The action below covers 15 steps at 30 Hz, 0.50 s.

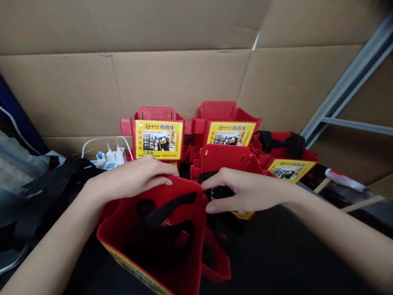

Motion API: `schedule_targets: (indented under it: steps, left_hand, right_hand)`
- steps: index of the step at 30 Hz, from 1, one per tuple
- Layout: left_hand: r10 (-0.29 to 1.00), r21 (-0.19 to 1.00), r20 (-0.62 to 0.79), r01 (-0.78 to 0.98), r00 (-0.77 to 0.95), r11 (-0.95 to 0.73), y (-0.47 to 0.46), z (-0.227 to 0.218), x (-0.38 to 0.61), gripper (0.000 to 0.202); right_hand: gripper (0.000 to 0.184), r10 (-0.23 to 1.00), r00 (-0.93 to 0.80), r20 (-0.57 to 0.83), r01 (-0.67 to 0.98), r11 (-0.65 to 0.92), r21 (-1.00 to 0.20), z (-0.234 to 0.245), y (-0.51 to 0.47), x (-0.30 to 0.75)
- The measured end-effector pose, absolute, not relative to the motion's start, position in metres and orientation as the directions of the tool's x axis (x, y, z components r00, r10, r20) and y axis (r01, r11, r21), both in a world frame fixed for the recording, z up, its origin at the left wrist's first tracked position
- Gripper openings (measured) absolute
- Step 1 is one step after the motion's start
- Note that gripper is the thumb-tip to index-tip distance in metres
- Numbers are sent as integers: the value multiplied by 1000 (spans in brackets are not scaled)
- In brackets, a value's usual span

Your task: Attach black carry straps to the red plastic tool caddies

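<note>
A red plastic tool box (159,262) is right in front of me, its open top toward me. Black webbing straps (172,209) run through its back wall and curl down inside. My left hand (141,176) grips the back rim, thumb over the edge and fingers mostly hidden behind the wall. At the box's right back corner, my right hand (233,188) is closed, thumb and fingers around a black strap (222,192) outside the wall. The fingertips touch or nearly touch the corner; exactly how they hold the strap is partly hidden. A red side loop (216,262) sticks out at the lower right.
Several more red tool boxes (217,110) with yellow labels (159,140) stand behind, against a cardboard wall (178,78). A power strip with white plugs (115,155) sits at left, beside piled black straps (55,192). A metal frame (346,86) slants up at right. The work surface (264,250) is black.
</note>
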<state>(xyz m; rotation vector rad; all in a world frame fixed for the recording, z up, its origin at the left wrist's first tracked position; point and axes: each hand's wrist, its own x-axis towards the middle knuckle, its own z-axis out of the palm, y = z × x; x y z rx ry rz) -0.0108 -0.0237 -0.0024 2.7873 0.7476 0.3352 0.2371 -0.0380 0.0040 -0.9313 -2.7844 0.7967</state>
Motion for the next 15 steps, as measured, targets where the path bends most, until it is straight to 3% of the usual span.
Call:
schedule_targets:
  steps: [4,10,13,15]
  left_hand:
    - [500,288,166,444,850,-849,-22,-3,-11,19]
    - [490,274,152,439,859,-856,-21,-3,-12,18]
    - [488,270,159,438,858,-858,-20,-3,-15,19]
    - [487,265,184,434,854,-861,-18,-4,-17,19]
  right_hand:
    - [32,505,-853,-133,493,693,-526,6,-30,235]
    - [24,491,-870,-42,458,775,-436,-1,-27,229]
    - [23,660,-749,64,632,740,-229,8,-19,247]
    - [25,814,-495,303,852,524,-17,19,-10,273]
